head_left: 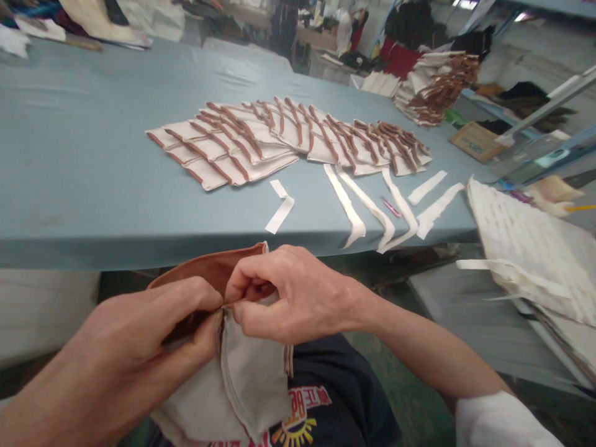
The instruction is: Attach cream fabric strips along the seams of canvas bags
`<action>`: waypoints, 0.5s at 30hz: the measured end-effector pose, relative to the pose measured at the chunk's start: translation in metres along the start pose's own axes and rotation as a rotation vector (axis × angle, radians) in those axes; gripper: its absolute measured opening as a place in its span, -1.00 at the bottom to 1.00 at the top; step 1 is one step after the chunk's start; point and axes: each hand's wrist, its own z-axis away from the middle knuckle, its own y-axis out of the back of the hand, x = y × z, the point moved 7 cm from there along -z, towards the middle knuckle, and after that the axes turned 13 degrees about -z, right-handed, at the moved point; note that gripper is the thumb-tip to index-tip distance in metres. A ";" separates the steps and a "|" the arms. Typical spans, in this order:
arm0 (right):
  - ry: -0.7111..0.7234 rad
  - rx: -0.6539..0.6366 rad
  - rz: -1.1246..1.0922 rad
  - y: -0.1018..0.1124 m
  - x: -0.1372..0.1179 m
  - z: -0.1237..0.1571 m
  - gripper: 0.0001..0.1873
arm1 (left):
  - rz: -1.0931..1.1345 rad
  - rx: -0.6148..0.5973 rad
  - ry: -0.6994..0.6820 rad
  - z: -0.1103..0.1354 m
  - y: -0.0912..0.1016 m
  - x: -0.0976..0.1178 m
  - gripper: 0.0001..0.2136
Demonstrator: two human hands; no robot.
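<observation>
A cream fabric piece (258, 379) with brown cloth along its top hangs over my lap, a stitched seam running down its middle. My left hand (162, 335) pinches its upper edge at the seam. Right beside it, my right hand (284, 295) is closed on the same edge, thumb and forefinger pressed together. The fingertips of both hands nearly meet there. Whether a small tool or thread sits between them is hidden. Behind the hands, the brown cloth (205, 267) bows outward in a curve.
A blue-green table (93, 186) bears overlapping cream pieces with brown edges (279, 133), white strips (347, 205) and a small pink-handled tool (391, 207). More pieces are piled (437, 87) at the far right. A cardboard box (477, 141) stands nearby. White material (526, 242) lies at right.
</observation>
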 end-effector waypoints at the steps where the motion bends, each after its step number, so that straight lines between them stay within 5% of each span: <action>1: -0.013 -0.007 0.000 0.000 0.001 -0.001 -0.86 | -0.015 0.008 -0.005 0.001 0.000 0.000 -0.80; 9: -0.083 -0.132 -0.258 -0.007 0.017 -0.006 -0.94 | -0.050 0.059 -0.161 0.010 0.002 0.005 -0.81; 15: -0.261 -0.187 -0.633 -0.018 0.037 -0.016 -0.83 | -0.037 0.098 -0.263 0.030 -0.003 -0.007 -0.49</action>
